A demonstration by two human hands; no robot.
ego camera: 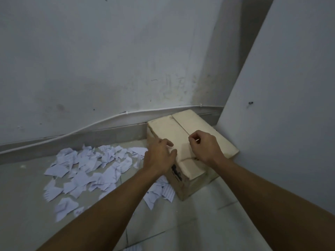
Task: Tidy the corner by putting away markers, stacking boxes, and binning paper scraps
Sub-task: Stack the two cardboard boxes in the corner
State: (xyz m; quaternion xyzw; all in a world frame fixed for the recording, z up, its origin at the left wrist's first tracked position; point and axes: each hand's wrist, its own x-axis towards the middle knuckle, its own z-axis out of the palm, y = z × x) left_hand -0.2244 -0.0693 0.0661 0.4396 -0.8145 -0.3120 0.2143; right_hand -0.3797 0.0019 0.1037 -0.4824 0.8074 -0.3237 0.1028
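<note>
- The paper scraps (pixel 87 171) lie strewn over the tiled floor (pixel 190 223) on the left. They are torn white pieces, several with faint ruled lines, and they overlap in a loose heap that reaches the foot of the box.
- One more lined scrap (pixel 133 248) is cut off by the lower edge of the view.
- A white cable (pixel 90 125) runs along the wall just above the grey skirting behind the heap.
- The left hand (pixel 159 156) rests on the box top near its left edge. Its fingers are straight and spread and grip nothing. The forearm covers some of the scraps beside the box.
- The cardboard box (pixel 181 131) sits on the floor in the corner, with its far end near the skirting.
  - It is pale tan and scuffed, and its top flaps are closed along a centre seam.
  - The near edge of the top looks bent upward.
  - Dark print on its near side is blurred and partly hidden by the left wrist.
- The right hand (pixel 203 147) hovers over the seam with its fingers curled in. Whether the thumb and forefinger pinch anything cannot be made out.
- A white panel (pixel 281 105) leans at the right, close beside the box.
</note>
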